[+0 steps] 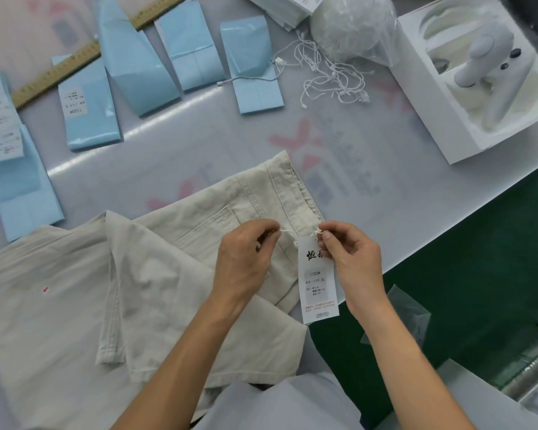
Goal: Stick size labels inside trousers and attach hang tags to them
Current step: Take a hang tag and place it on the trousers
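**Hang tag held at the trouser waistband, string pinched at both ends**

One pair of beige trousers (pixel 156 274) lies folded on the table (pixel 199 135). The waistband end points to the upper right, towards the far table edge; the legs run down and to the left, so the long axis lies on a diagonal from lower left to upper right. One back pocket faces up, just below the waistband.

One white hang tag (pixel 319 280) hangs at the waistband's near corner. Its long axis runs nearly straight towards the person, top end at the fingertips, bottom end overhanging the table edge. Printed text reads "1103#" and "XL".

The left hand (pixel 246 262) has its fingers curled, thumb and forefinger pinching one end of the white string (pixel 288 232). The right hand (pixel 351 252) pinches the other end of the string at the tag's top. The string spans the short gap between the two hands, above the waistband.

Beyond the trousers, on the far part of the table:
- Six light-blue label packs (pixel 196 48), some flat, some folded.
- One yellow ruler (pixel 59 69), lying diagonally.
- One loose heap of white tag strings (pixel 333 76); count not readable.
- One clear bag of strings (pixel 351 23).
- One white box (pixel 466 88) holding a white handheld device.
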A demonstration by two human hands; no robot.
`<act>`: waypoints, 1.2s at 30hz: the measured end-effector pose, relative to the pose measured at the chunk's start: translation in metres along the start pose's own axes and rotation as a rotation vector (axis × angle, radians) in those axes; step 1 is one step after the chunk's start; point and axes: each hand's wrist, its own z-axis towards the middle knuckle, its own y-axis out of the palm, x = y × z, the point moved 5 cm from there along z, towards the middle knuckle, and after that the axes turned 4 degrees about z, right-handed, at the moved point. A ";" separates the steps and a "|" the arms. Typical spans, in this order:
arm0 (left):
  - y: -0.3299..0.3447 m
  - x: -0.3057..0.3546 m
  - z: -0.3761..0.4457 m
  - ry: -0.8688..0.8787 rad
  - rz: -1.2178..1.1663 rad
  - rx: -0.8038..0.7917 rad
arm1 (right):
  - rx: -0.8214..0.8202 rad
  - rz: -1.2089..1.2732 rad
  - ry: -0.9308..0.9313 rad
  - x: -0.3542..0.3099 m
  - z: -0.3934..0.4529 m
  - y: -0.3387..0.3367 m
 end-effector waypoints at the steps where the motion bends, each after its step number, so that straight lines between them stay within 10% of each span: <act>1: 0.001 0.003 0.003 0.007 -0.049 0.008 | -0.001 -0.004 -0.003 0.000 0.000 0.000; 36: 0.046 0.031 0.034 -0.261 -0.590 -0.248 | -0.050 -0.095 -0.023 0.000 0.007 0.009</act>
